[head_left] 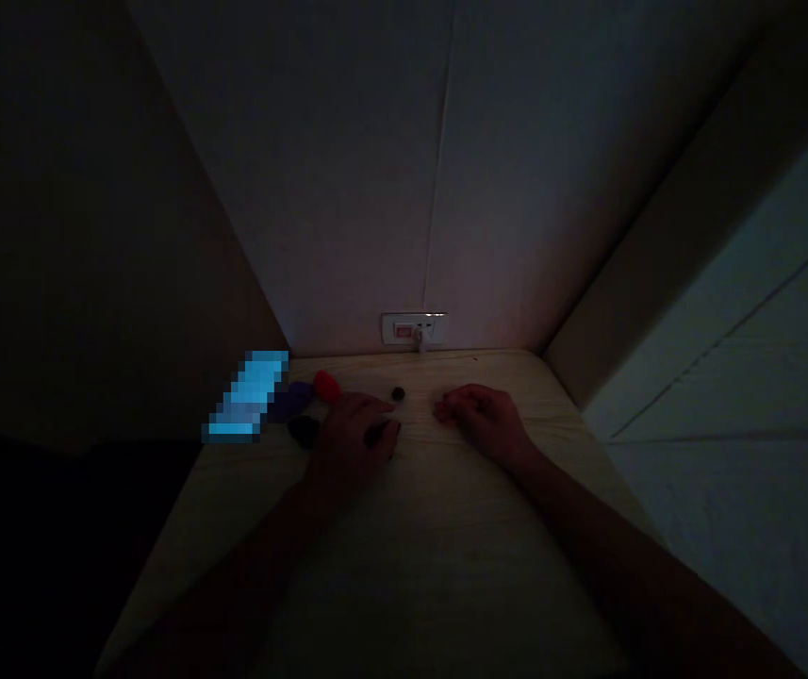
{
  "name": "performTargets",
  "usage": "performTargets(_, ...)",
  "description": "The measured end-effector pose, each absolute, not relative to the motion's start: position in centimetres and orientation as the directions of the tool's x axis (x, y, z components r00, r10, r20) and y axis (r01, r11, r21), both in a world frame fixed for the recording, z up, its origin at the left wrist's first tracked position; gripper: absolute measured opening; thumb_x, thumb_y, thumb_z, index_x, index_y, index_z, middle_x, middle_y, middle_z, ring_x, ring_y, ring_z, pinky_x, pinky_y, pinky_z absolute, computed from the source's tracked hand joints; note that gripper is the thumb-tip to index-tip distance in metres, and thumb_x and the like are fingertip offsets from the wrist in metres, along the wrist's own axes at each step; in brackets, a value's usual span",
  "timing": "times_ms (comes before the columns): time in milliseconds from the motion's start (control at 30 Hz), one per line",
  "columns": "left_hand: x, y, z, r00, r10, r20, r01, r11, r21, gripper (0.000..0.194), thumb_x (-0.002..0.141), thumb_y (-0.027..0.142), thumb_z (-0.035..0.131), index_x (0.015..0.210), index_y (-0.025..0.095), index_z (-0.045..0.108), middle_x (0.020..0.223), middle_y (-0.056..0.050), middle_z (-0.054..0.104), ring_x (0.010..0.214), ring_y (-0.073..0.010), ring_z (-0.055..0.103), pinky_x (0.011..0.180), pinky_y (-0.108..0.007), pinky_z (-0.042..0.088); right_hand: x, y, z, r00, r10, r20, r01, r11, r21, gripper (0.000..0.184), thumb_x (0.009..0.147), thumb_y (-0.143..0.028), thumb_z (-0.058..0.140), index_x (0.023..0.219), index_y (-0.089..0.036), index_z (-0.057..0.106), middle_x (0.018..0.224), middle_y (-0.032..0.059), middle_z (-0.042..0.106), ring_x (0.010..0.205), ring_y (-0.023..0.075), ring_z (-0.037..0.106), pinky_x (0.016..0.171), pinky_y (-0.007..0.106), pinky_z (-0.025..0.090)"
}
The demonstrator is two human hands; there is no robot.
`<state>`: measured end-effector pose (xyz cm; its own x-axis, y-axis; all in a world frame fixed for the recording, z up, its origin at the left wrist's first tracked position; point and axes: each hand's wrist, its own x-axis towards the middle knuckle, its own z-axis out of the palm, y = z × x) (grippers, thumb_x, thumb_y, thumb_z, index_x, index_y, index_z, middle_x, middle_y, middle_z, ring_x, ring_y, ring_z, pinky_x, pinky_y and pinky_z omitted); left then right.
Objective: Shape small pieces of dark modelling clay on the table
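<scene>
The scene is very dark. My left hand (354,432) rests on a pale wooden table (446,528), fingers curled over a small dark object (377,433) that I cannot make out. My right hand (483,417) lies on the table to the right, fingers bent inward with the tips together; whether they hold anything is hidden. A small dark round piece (398,393) sits between the two hands, a little farther back. Left of my left hand lie a red piece (326,385), a purple piece (294,399) and a dark piece (303,430).
A glowing blue screen (248,398) lies at the table's back left. A wall socket (414,328) with a plug in it sits on the wall behind the table. Walls close in at left and back; a pale surface (729,453) lies to the right.
</scene>
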<state>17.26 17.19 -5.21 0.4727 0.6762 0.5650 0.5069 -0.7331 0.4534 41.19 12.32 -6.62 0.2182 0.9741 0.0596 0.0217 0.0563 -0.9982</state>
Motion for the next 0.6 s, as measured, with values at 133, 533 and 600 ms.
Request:
performTargets(133, 17.3, 17.2, -5.2, 0.467, 0.675, 0.572, 0.506, -0.734, 0.453, 0.016, 0.093, 0.024, 0.062, 0.101, 0.017, 0.074, 0.099, -0.011, 0.074, 0.098, -0.0267, 0.069, 0.091, -0.047, 0.059, 41.1, 12.2, -6.3, 0.204, 0.979, 0.03, 0.029, 0.025, -0.999, 0.039, 0.077, -0.055, 0.082, 0.074, -0.017, 0.074, 0.068, 0.0071, 0.078, 0.059, 0.0177, 0.072, 0.059, 0.03, 0.06)
performTargets(533, 17.2, 17.2, -4.8, 0.382, 0.721, 0.578, 0.462, -0.691, 0.556, 0.017, 0.092, 0.026, 0.06, 0.1, 0.018, 0.073, 0.101, -0.01, 0.076, 0.101, -0.0269, 0.071, 0.093, -0.046, 0.058, 41.1, 12.2, -6.3, 0.243, 0.968, 0.065, 0.012, 0.064, -0.998, 0.043, 0.077, -0.059, 0.08, 0.094, -0.021, 0.075, 0.092, 0.0102, 0.083, 0.082, 0.0232, 0.079, 0.081, 0.038, 0.063)
performTargets(600, 17.3, 17.1, -4.0, 0.334, 0.74, 0.585, 0.391, -0.673, 0.628, 0.019, 0.094, 0.029, 0.058, 0.101, 0.019, 0.073, 0.103, -0.01, 0.076, 0.102, -0.026, 0.071, 0.095, -0.045, 0.057, 40.8, 12.1, -6.0, 0.247, 0.966, 0.079, 0.019, 0.077, -0.997, 0.043, 0.079, -0.061, 0.077, 0.09, -0.019, 0.075, 0.085, 0.0102, 0.083, 0.076, 0.0228, 0.078, 0.077, 0.037, 0.062)
